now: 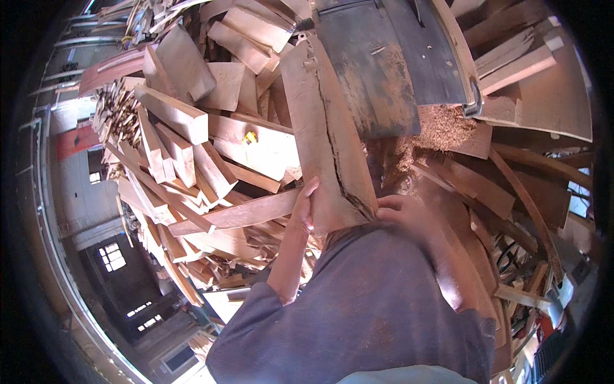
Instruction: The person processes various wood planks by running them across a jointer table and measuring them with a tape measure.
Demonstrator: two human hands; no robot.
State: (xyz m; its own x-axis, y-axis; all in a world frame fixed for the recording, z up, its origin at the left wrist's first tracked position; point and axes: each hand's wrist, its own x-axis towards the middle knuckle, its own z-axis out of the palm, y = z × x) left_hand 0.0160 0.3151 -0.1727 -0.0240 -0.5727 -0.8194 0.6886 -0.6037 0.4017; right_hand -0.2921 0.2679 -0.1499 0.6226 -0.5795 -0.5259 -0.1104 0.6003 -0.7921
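Observation:
A thick, pale wooden board [314, 128] stretches away from my body, with a long dark crack running down its face to the near right corner. Its near end lies close against my dark shirt. My left hand [306, 203] grips the board's left edge near that end. At the near right corner, my right hand [404, 210] has its fingers against the board's edge; its wrist side is blurred. The board's far end reaches the side of a dark, dusty metal sheet [377, 83]. The undersides of both hands are hidden.
Heaped wood offcuts [179, 160] fill the left, with a small yellow object [250, 137] on one piece. Sawdust and shavings [448, 131] lie beneath the metal sheet. More boards and curved strips [524, 205] lean at the right. A building interior [109, 256] shows far left.

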